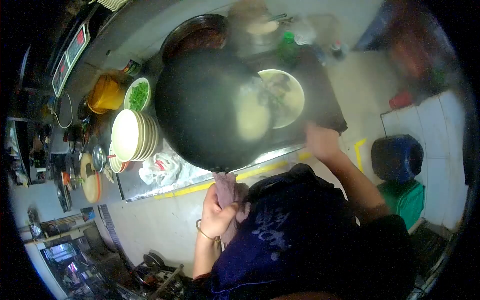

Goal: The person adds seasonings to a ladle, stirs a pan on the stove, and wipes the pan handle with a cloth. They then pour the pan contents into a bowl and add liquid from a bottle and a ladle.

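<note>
My left hand [219,212] is closed around a mauve rag [226,187], which is bunched at the near rim of a large black wok [195,110]. Any handle under the cloth is hidden. Tilted to the right, the wok has pale, milky soup [252,120] at its low edge. That edge overlaps a white bowl [303,95] containing the same pale liquid and some darker pieces. Just beyond the bowl's near right side, my right hand [322,142] is curled and slightly blurred. What its fingers hold, if anything, cannot be made out. Steam veils the middle.
Left of the wok stand stacked bowls [126,135], a bowl of chopped greens [139,96] and a crumpled plastic bag [161,167]. Behind it are a dark pot [195,32] and a green bottle [288,47]. A blue drum [396,158] stands on the right.
</note>
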A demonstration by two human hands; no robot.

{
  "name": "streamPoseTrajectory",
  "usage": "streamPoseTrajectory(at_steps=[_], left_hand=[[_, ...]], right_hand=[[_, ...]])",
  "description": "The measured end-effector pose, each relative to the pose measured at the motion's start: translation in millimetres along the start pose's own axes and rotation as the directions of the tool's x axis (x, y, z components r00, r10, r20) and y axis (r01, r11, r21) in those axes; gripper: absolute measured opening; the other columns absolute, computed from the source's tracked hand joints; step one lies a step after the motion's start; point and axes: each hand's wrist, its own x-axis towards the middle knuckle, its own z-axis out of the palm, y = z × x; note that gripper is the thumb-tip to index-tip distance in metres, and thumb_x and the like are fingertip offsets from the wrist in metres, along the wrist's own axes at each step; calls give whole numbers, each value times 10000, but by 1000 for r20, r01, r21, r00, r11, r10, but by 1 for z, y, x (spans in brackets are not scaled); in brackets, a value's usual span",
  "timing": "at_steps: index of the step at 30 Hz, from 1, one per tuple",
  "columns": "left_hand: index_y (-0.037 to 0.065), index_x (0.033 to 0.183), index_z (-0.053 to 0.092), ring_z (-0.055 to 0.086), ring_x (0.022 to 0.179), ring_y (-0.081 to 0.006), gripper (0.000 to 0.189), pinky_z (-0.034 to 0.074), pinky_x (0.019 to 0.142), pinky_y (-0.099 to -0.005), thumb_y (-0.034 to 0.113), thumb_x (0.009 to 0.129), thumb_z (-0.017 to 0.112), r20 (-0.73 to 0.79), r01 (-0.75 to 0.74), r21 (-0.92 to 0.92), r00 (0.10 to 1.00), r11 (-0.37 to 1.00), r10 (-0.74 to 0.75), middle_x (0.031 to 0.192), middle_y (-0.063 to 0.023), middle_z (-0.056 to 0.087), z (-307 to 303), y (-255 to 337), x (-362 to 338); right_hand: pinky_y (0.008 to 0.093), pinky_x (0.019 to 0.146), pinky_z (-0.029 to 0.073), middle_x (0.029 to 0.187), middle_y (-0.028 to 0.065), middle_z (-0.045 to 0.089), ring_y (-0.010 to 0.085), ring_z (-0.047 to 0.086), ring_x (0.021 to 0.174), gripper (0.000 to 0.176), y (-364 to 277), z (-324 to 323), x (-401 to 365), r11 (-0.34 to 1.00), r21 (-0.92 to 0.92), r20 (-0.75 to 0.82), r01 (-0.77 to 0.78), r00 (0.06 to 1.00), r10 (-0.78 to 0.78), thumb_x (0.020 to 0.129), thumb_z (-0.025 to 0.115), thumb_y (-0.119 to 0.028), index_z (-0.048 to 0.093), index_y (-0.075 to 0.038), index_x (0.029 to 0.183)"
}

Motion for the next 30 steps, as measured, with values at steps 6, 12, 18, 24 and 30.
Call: streamPoseTrajectory(at_steps=[6,12,18,24,30], left_hand=[[-30,1158,433,538,939,-148,468,430,832,-275,-98,701,507,18,37,-25,999,999,-36,1036,-77,555,-4,-3,1],[-30,1152,436,543,940,-152,458,432,829,-274,-93,703,507,19,-5,6,1000,1000,5,1044,-86,559,0,0,1],[-33,1140,442,551,926,-154,442,438,826,-274,-95,706,498,1,10,-18,1000,1000,-10,1030,-92,567,-1,0,-1],[-31,1156,425,554,941,-169,458,441,836,-288,-99,707,487,4,50,-78,999,996,-50,1044,-97,562,3,3,-1],[-28,1237,345,552,1059,-315,577,465,859,-399,-95,673,444,41,29,15,999,999,-30,1143,-184,523,-6,-6,0]], right_hand=[[488,598,444,706,157,610,367,600,676,139,-5,6,-14,992,109,39,-63,997,59,825,444,-177,500,-59,873],[484,596,471,707,176,617,355,622,675,179,-21,-3,-7,989,4,106,147,983,-147,830,443,-189,489,-25,885],[452,550,469,663,147,605,333,615,640,154,-4,-10,-11,998,-39,-9,-59,998,58,827,468,-173,492,-28,876],[446,482,465,566,113,582,312,606,539,147,-32,3,-4,970,76,-86,231,971,-224,838,455,-187,497,-47,833],[430,464,464,552,110,571,304,601,527,154,-48,10,24,978,58,-220,200,958,-183,827,472,-179,519,-51,756]])
